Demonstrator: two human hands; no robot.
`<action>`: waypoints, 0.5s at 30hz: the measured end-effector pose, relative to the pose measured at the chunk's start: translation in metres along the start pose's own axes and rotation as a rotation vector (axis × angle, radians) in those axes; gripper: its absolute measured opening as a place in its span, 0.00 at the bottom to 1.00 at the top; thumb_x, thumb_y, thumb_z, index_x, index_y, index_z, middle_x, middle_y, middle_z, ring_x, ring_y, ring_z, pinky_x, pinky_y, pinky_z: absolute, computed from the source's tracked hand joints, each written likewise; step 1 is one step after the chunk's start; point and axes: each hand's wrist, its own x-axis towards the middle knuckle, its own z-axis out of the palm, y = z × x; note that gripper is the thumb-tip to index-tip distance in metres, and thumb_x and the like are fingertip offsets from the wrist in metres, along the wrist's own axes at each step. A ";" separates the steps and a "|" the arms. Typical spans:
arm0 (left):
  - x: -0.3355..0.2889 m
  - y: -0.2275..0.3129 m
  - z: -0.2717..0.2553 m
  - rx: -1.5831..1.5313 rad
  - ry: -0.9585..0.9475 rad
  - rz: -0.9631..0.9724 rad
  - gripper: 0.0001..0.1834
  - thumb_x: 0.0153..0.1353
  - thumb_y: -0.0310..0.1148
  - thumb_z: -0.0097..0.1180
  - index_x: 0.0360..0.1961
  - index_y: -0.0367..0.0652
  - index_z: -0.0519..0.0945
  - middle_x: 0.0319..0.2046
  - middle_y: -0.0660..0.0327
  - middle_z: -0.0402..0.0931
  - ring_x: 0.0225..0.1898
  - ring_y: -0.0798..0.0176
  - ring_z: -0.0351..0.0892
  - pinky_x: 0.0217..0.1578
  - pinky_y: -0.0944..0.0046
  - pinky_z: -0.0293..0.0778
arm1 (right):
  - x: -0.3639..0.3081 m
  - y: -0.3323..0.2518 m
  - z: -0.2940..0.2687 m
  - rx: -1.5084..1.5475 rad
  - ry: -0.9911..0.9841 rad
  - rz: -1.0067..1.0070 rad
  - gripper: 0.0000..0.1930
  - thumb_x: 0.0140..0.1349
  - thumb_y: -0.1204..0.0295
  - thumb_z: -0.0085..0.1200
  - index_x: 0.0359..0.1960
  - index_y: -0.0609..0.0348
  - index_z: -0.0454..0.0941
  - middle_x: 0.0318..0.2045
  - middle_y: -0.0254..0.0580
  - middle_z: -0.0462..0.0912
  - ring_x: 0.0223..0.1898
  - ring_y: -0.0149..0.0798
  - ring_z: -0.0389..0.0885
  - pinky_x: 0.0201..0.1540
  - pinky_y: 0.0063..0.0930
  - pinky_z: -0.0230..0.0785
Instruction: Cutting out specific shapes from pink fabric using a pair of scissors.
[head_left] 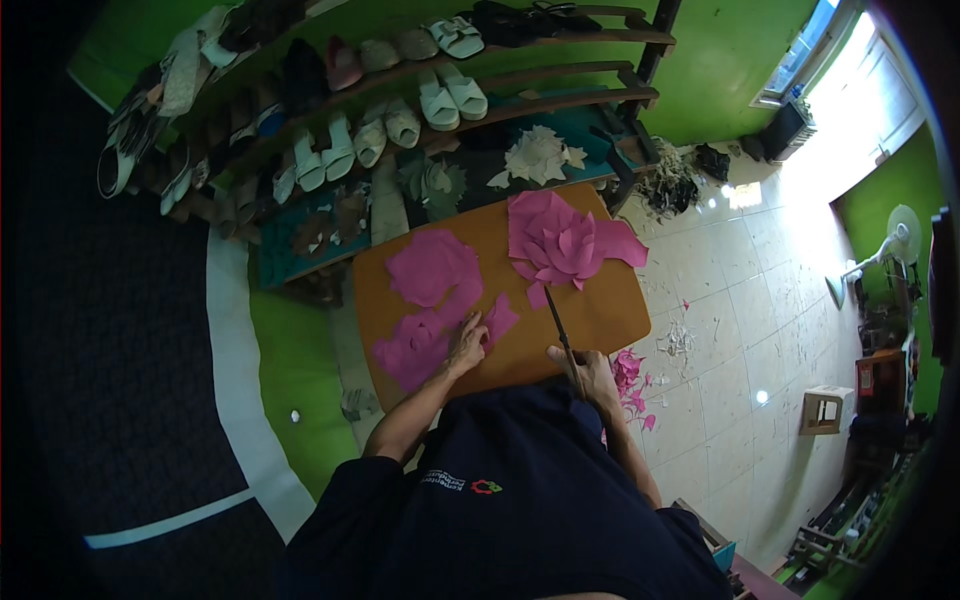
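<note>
My left hand is closed on a pink sheet piece, low over the orange-brown tabletop. Beside its wrist lies another pink sheet with a rounded cut-out. In my right hand, near the table's front edge, is a pair of long dark scissors. Their blades point away from me, and the tips are near a small pink scrap. Beyond them rests a heap of pink cut pieces, layered like petals. A further pink sheet lies at the far left of the table.
Shoe racks with several sandals and shoes stand beyond the table. Pale cut pieces lie on the lowest shelf. Pink scraps and shavings litter the tiled floor at right. A white fan and a small box stand farther right.
</note>
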 end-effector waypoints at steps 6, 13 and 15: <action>-0.009 0.030 -0.002 -0.025 -0.002 0.123 0.14 0.46 0.15 0.53 0.34 0.41 0.79 0.59 0.45 0.70 0.61 0.41 0.68 0.59 0.49 0.68 | 0.004 0.020 0.004 -0.044 0.061 -0.067 0.34 0.63 0.45 0.58 0.18 0.68 0.68 0.13 0.32 0.63 0.18 0.28 0.61 0.22 0.34 0.53; 0.001 0.038 -0.011 -0.177 -0.299 0.053 0.13 0.45 0.15 0.53 0.33 0.41 0.80 0.43 0.54 0.77 0.43 0.53 0.79 0.40 0.59 0.75 | 0.010 0.019 0.001 -0.141 0.016 0.009 0.40 0.57 0.35 0.58 0.18 0.72 0.70 0.11 0.46 0.64 0.18 0.37 0.67 0.25 0.40 0.62; 0.007 0.039 -0.007 -0.411 -0.397 -0.013 0.12 0.47 0.17 0.56 0.34 0.40 0.79 0.41 0.57 0.78 0.41 0.58 0.79 0.40 0.60 0.75 | 0.014 0.021 0.002 -0.148 0.013 0.010 0.40 0.57 0.36 0.58 0.19 0.72 0.71 0.11 0.47 0.64 0.18 0.38 0.67 0.26 0.40 0.62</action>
